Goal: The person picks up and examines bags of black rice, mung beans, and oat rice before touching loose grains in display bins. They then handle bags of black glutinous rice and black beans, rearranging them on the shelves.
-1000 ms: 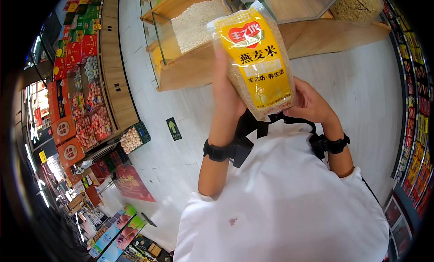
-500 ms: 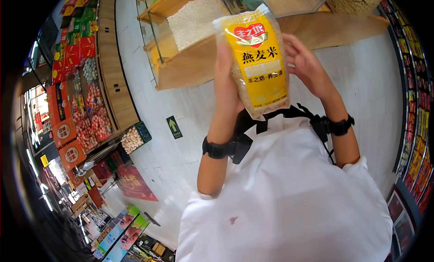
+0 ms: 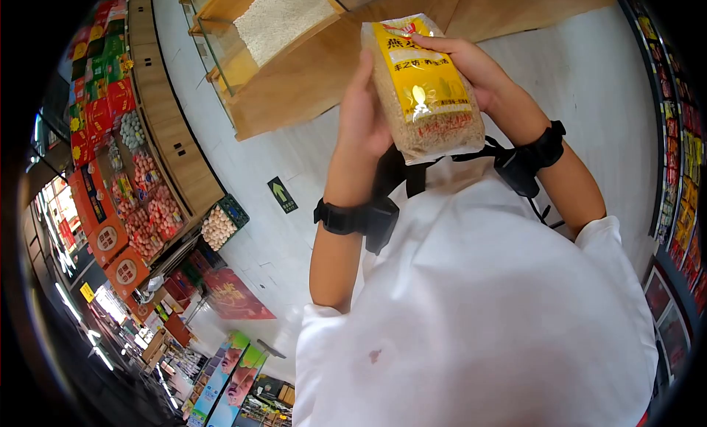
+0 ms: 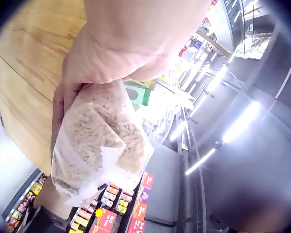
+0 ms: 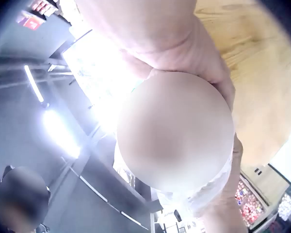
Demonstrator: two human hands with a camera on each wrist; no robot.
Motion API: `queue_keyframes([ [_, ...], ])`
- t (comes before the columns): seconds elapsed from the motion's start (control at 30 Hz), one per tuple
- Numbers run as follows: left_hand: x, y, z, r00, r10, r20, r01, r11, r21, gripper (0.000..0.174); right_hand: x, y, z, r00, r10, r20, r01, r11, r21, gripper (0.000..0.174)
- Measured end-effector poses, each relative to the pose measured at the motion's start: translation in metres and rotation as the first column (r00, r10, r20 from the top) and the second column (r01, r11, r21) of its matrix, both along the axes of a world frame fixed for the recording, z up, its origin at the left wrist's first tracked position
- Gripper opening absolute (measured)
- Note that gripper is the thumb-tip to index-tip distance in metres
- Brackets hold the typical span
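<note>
A clear bag of grain with a yellow label (image 3: pixel 431 81) is held in front of the chest, its bottom end toward the body. My left hand (image 3: pixel 363 110) grips its left side, thumb along the edge. On the right side my right hand (image 3: pixel 471 73) holds it, with fingers over the upper label. In the left wrist view the bag's see-through end (image 4: pixel 99 141) shows pale grains below the left hand (image 4: pixel 116 48). A blurred patch covers much of the bag in the right wrist view, under the right hand (image 5: pixel 169 43).
A wooden bin of white grain (image 3: pixel 280 22) with glass sides stands ahead. Shelves of colourful packets (image 3: pixel 681 154) line the right. At the left are bagged goods in red nets (image 3: pixel 151 206) and a crate of round items (image 3: pixel 219 226). A green arrow sign (image 3: pixel 281 195) marks the floor.
My right hand has risen from the bag's lower right, come off it, and now holds its upper right side. The bag's top has tipped away, showing more of its lower end.
</note>
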State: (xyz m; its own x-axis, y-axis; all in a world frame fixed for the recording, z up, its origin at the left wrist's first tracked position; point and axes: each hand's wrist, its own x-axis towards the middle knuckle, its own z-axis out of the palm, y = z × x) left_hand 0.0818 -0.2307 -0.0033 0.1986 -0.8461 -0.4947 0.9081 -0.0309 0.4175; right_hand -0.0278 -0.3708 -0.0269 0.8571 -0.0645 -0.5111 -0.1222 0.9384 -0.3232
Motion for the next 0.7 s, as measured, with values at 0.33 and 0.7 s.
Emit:
queue_keyframes([
  [0.33,-0.003,0.007,0.012,0.999,-0.051,0.011,0.050,0.995,0.083,0.051,-0.010,0.003,-0.022,0.984,-0.081,0.159,0.033,0.959,0.283,0.037],
  [0.7,-0.010,0.005,0.013,0.990,-0.098,0.105,0.104,0.993,-0.050,0.032,-0.031,0.032,-0.048,0.838,-0.238,0.491,0.055,0.932,0.358,0.048],
])
